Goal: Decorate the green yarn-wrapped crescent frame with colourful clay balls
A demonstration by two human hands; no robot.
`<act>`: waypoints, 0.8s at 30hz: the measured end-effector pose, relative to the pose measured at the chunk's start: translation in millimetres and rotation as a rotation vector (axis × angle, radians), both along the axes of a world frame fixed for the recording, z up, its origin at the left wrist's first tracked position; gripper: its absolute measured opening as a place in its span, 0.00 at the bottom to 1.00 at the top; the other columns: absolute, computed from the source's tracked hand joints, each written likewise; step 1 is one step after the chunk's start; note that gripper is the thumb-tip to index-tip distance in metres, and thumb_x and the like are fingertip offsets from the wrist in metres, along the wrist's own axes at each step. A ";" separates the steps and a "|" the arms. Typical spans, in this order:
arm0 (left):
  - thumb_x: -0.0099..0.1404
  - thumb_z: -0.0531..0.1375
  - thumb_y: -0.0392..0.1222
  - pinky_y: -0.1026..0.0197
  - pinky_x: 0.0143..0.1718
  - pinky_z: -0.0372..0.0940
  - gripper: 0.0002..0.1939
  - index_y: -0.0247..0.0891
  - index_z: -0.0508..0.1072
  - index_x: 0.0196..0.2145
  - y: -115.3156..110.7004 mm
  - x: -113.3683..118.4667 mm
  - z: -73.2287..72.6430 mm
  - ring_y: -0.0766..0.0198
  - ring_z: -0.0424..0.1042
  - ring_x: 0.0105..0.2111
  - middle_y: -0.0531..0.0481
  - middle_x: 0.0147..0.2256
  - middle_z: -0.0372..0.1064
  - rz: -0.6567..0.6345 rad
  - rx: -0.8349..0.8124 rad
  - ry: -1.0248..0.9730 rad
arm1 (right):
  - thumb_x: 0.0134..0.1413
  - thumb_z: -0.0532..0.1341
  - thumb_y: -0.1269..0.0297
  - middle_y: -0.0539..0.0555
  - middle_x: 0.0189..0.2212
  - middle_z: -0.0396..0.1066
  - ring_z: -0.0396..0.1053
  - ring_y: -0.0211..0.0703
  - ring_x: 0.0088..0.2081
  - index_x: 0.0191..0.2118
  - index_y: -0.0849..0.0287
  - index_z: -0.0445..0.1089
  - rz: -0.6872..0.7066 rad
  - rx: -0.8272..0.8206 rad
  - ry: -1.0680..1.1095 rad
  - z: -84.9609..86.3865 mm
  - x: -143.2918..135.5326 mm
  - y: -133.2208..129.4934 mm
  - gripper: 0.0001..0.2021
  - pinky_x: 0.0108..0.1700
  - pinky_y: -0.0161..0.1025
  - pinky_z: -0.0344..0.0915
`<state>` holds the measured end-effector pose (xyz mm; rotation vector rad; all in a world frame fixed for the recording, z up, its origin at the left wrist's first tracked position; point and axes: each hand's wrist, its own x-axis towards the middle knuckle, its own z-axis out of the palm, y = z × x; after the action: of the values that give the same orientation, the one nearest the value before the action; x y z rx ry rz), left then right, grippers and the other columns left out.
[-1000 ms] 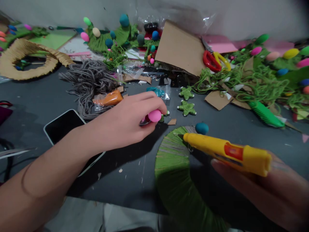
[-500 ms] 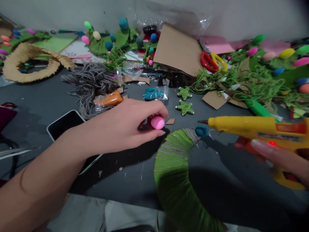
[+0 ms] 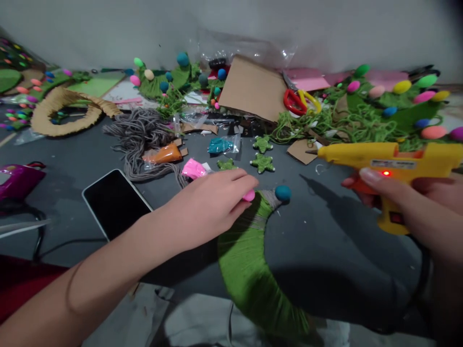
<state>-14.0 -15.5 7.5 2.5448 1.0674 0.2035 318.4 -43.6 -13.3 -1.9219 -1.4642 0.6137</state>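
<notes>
Between the fingertips of my left hand (image 3: pixel 213 205) is a small pink ball (image 3: pixel 249 195), mostly covered by the fingers. The hand is at the upper left edge of a curved form wrapped in green yarn (image 3: pixel 249 260). A band of grey yarn circles its upper end, and a dark blue ball (image 3: pixel 282 193) sits at the tip. My right hand (image 3: pixel 390 193) is wrapped round a yellow glue gun (image 3: pixel 372 156), with a red light lit on its side. The nozzle points left, above and to the right of the blue ball.
A phone (image 3: pixel 117 202) lies left of my forearm. Behind are grey yarn (image 3: pixel 141 132), packets of orange clay (image 3: pixel 164 153) and teal clay (image 3: pixel 221 144), green stars (image 3: pixel 263 163), cardboard (image 3: pixel 253 91), scissors (image 3: pixel 295 101) and a tan wrapped ring (image 3: pixel 43 113).
My left hand has carried the pink ball right, against the green form's upper edge. The glue gun has shifted up, its nozzle away from the blue ball. The camera view has shifted too.
</notes>
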 end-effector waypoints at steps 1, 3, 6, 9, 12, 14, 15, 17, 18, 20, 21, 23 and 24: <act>0.75 0.55 0.38 0.57 0.42 0.69 0.10 0.39 0.74 0.49 -0.5 1.0 -1.1 0.57 0.77 0.44 0.44 0.46 0.75 -0.010 -0.002 -0.011 | 0.51 0.69 0.36 0.55 0.25 0.78 0.71 0.44 0.23 0.32 0.55 0.80 0.038 -0.011 0.026 1.8 -0.6 -0.6 0.24 0.19 0.36 0.64; 0.75 0.55 0.36 0.58 0.45 0.70 0.10 0.40 0.75 0.48 -1.0 1.5 -3.1 0.58 0.77 0.45 0.45 0.46 0.76 -0.038 0.001 -0.041 | 0.52 0.68 0.37 0.55 0.26 0.78 0.73 0.45 0.26 0.33 0.55 0.81 0.076 -0.011 0.037 5.5 -1.6 -2.0 0.23 0.21 0.36 0.64; 0.75 0.55 0.37 0.56 0.50 0.72 0.11 0.42 0.76 0.49 -1.4 0.1 -5.1 0.57 0.78 0.48 0.45 0.49 0.76 -0.055 -0.005 -0.060 | 0.51 0.68 0.35 0.56 0.28 0.80 0.74 0.47 0.28 0.34 0.54 0.81 0.063 0.004 0.028 7.2 -2.1 -2.9 0.24 0.21 0.37 0.64; 0.76 0.55 0.39 0.54 0.53 0.72 0.13 0.42 0.77 0.53 -2.0 -2.7 -6.8 0.57 0.78 0.49 0.44 0.53 0.75 -0.068 -0.043 -0.073 | 0.50 0.69 0.34 0.57 0.29 0.80 0.75 0.48 0.28 0.36 0.55 0.81 0.053 -0.010 0.043 6.0 -1.3 -2.6 0.25 0.21 0.38 0.63; 0.78 0.53 0.40 0.56 0.52 0.72 0.15 0.42 0.79 0.53 -3.1 -5.6 -9.8 0.58 0.78 0.50 0.43 0.55 0.75 -0.075 -0.061 -0.116 | 0.51 0.68 0.34 0.57 0.28 0.80 0.73 0.46 0.26 0.35 0.55 0.81 0.068 -0.018 0.026 6.1 -0.6 -2.5 0.25 0.21 0.37 0.61; 0.78 0.54 0.40 0.57 0.50 0.72 0.16 0.42 0.76 0.57 -3.8 -7.1 -12.2 0.57 0.78 0.51 0.43 0.55 0.75 -0.052 -0.053 -0.138 | 0.52 0.68 0.35 0.56 0.27 0.79 0.72 0.44 0.26 0.34 0.54 0.80 0.094 0.001 0.004 7.3 -1.0 -2.6 0.24 0.22 0.37 0.61; 0.78 0.55 0.41 0.57 0.50 0.72 0.17 0.42 0.74 0.60 -3.9 -7.6 -13.2 0.57 0.78 0.51 0.43 0.55 0.76 -0.037 -0.047 -0.146 | 0.53 0.67 0.35 0.55 0.27 0.79 0.71 0.44 0.26 0.34 0.54 0.80 0.107 0.009 -0.004 7.8 -1.5 -2.6 0.24 0.22 0.37 0.61; 0.77 0.56 0.40 0.57 0.49 0.71 0.20 0.40 0.71 0.64 -3.5 -8.2 -14.3 0.57 0.77 0.51 0.43 0.54 0.76 -0.018 -0.050 -0.157 | 0.53 0.67 0.35 0.54 0.26 0.78 0.69 0.42 0.25 0.33 0.54 0.80 0.117 0.017 -0.009 8.4 -2.3 -2.4 0.24 0.23 0.37 0.62; 0.77 0.57 0.40 0.57 0.49 0.71 0.19 0.40 0.72 0.62 -2.9 -8.4 -14.5 0.57 0.77 0.50 0.43 0.53 0.76 -0.019 -0.060 -0.164 | 0.52 0.68 0.35 0.53 0.25 0.77 0.68 0.41 0.23 0.32 0.54 0.80 0.114 0.015 -0.010 8.3 -2.6 -2.2 0.24 0.24 0.37 0.63; 0.77 0.56 0.39 0.58 0.50 0.71 0.14 0.40 0.76 0.56 -1.4 -8.6 -14.4 0.58 0.77 0.50 0.44 0.53 0.77 -0.037 -0.094 -0.178 | 0.51 0.68 0.35 0.51 0.21 0.74 0.65 0.39 0.21 0.29 0.54 0.78 0.096 0.006 -0.011 7.6 -2.5 -1.5 0.24 0.25 0.38 0.65; 0.77 0.56 0.39 0.59 0.50 0.70 0.13 0.40 0.78 0.53 -0.6 -8.7 -14.4 0.59 0.77 0.51 0.44 0.53 0.77 -0.045 -0.110 -0.184 | 0.50 0.69 0.36 0.50 0.19 0.73 0.64 0.38 0.20 0.27 0.54 0.77 0.086 0.000 -0.013 7.1 -2.2 -1.2 0.24 0.25 0.39 0.65; 0.77 0.56 0.40 0.59 0.52 0.70 0.12 0.40 0.79 0.50 0.6 -8.9 -14.4 0.59 0.78 0.52 0.44 0.53 0.77 -0.054 -0.126 -0.195 | 0.50 0.69 0.36 0.50 0.18 0.71 0.64 0.39 0.20 0.26 0.54 0.77 0.076 -0.012 -0.016 6.2 -1.2 -1.0 0.24 0.26 0.39 0.66; 0.77 0.57 0.40 0.59 0.53 0.70 0.12 0.40 0.78 0.51 0.8 -9.4 -14.4 0.59 0.78 0.52 0.44 0.54 0.77 -0.057 -0.128 -0.200 | 0.50 0.69 0.36 0.51 0.19 0.73 0.66 0.40 0.21 0.27 0.54 0.77 0.074 -0.013 -0.017 5.9 -0.5 -1.1 0.24 0.26 0.39 0.66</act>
<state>-23.4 -14.7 -7.0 2.3793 0.9015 0.3548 317.9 -44.7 -7.4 -1.8936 -1.5515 0.6432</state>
